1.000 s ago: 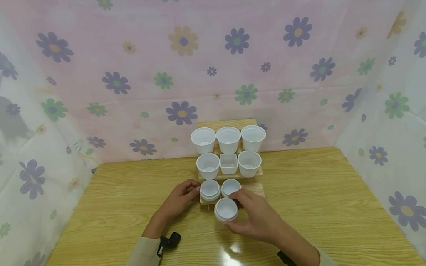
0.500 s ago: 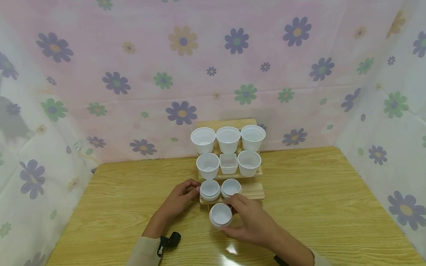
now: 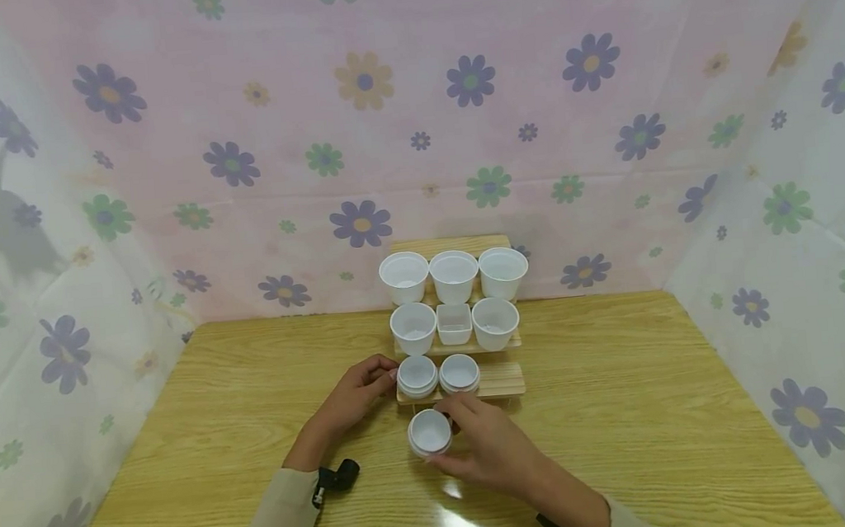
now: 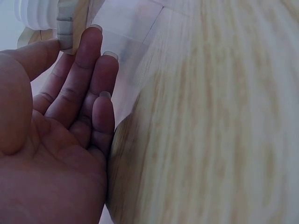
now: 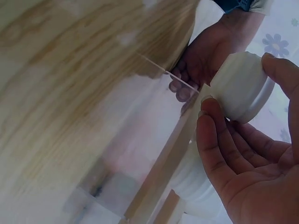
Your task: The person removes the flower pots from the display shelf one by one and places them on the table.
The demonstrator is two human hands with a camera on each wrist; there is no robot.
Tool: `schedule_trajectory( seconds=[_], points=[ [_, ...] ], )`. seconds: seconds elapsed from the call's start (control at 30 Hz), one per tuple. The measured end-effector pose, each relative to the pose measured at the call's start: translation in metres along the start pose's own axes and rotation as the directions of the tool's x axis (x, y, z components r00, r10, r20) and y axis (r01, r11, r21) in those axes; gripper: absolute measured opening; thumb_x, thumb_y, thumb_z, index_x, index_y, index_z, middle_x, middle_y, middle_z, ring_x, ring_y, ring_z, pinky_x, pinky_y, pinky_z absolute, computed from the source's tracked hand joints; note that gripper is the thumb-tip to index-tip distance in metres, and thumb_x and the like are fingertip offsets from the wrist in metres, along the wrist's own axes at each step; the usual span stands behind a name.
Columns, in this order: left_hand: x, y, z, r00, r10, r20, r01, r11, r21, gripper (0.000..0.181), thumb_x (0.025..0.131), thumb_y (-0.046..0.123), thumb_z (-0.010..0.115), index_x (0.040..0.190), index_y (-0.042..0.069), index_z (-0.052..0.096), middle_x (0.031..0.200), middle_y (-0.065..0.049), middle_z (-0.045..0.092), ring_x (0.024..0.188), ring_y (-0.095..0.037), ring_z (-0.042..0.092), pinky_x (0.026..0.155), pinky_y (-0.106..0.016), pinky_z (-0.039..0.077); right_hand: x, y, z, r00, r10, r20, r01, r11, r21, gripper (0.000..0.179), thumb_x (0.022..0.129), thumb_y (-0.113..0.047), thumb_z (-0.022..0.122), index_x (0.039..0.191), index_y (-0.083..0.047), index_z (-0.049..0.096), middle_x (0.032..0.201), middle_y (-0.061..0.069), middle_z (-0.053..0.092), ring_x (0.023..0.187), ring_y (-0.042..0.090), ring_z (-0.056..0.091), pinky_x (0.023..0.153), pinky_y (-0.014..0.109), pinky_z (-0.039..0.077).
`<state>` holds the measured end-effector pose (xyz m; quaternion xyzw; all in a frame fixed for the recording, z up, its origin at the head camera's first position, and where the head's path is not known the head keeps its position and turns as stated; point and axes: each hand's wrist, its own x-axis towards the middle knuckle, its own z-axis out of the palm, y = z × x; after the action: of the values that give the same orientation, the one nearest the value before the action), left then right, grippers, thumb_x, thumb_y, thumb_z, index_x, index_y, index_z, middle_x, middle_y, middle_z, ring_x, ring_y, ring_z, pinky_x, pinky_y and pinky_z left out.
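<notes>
- Right hand has its thumb and fingers pinched round a white, round plastic jar with a stepped rim. It's just in front of the shelf rack, near side; can't tell if its base touches the table.
- Left hand has fairly straight, narrowly spaced fingers, thumb tip against the left end of the pale wooden front shelf.
- Room-wise: the yellowish wood-grain table runs wide on both sides of the pale wood tiered rack, which sits at the back edge by a pink flowered cloth.
- Bare wood at the front shelf's right end.
- Containers: two similar white jars on the front shelf, left and middle, mouths up.
- Middle tier: two white round cups flanking a small translucent square tub.
- Top: three wide white bowls, pale insides showing.
</notes>
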<state>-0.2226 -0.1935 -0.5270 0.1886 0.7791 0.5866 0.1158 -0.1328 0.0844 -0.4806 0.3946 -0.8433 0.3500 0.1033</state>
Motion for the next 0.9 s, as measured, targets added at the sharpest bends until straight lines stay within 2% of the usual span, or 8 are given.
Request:
schedule_trajectory(
  seconds=[0.13,0.63,0.9],
  points=[
    [0.0,0.001,0.001,1.0,0.001,-0.003,-0.001,1.0,-0.005,0.024,0.113,0.02,0.056,0.128,0.003,0.064,0.113,-0.01,0.072,0.103,-0.02,0.069,0.093,-0.034,0.055,0.001,0.0,0.004,1.0,0.009,0.007,-0.009,1.0,-0.021,0.054,0.084,-0.031,0.094,0.123,-0.009,0.065,0.116,0.001,0.067,0.093,0.01,0.065,0.081,0.019,0.054],
    [0.0,0.001,0.001,1.0,-0.002,-0.013,0.002,1.0,-0.005,0.024,0.113,0.021,0.057,0.128,0.004,0.065,0.113,-0.01,0.073,0.101,-0.02,0.069,0.091,-0.033,0.055,0.005,0.001,0.011,0.995,0.06,0.079,-0.053,0.994,-0.098,0.054,0.085,-0.035,0.093,0.124,-0.01,0.064,0.113,0.001,0.066,0.094,0.007,0.061,0.08,0.024,0.055],
    [0.001,-0.002,0.001,1.0,-0.004,-0.015,0.004,1.0,-0.011,0.023,0.112,0.02,0.057,0.128,0.004,0.065,0.115,-0.01,0.073,0.103,-0.017,0.069,0.092,-0.032,0.055,0.008,0.001,0.014,0.992,0.071,0.105,-0.057,0.989,-0.133,0.055,0.084,-0.036,0.094,0.123,-0.011,0.065,0.115,0.002,0.067,0.099,0.011,0.065,0.085,0.028,0.057]
  ],
)
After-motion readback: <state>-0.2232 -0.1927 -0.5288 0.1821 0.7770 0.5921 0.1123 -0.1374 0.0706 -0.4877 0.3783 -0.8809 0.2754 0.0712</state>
